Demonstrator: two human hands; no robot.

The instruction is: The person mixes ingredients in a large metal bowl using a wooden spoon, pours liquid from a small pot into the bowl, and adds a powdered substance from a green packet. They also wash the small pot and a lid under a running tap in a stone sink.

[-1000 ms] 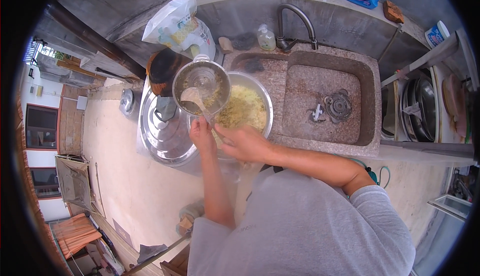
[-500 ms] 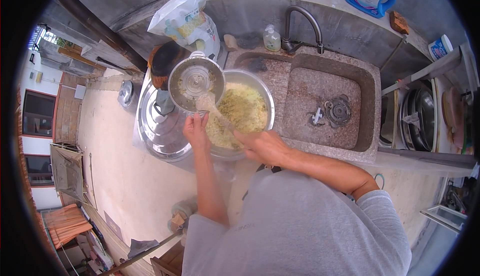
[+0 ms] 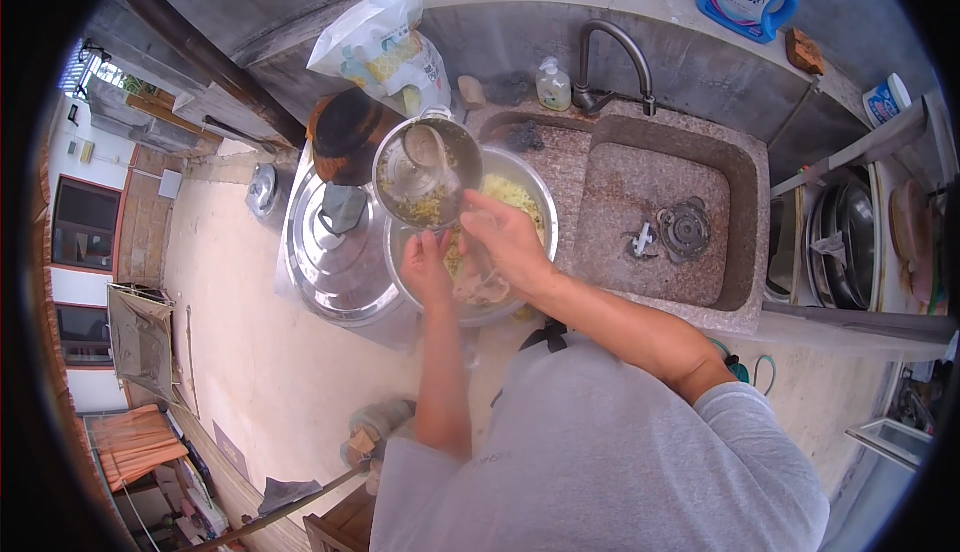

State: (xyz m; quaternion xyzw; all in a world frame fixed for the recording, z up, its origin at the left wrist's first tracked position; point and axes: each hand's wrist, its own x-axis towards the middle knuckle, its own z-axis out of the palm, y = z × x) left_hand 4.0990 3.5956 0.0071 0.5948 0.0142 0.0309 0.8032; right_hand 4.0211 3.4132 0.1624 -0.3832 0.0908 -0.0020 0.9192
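Inside sm. pot (image 3: 468, 159) now: R hand's (image 3: 508, 244) spoon (image 3: 427, 147), @ rim b4

Since half a second ago, the small pot (image 3: 385, 184) sits farther over the basin (image 3: 551, 214), the left hand (image 3: 427, 270) moving inward with it. The right hand (image 3: 510, 242) has risen from the basin's near side, and the spoon (image 3: 430, 155) now reaches inside the pot, where more yellow-green food (image 3: 428, 208) shows.
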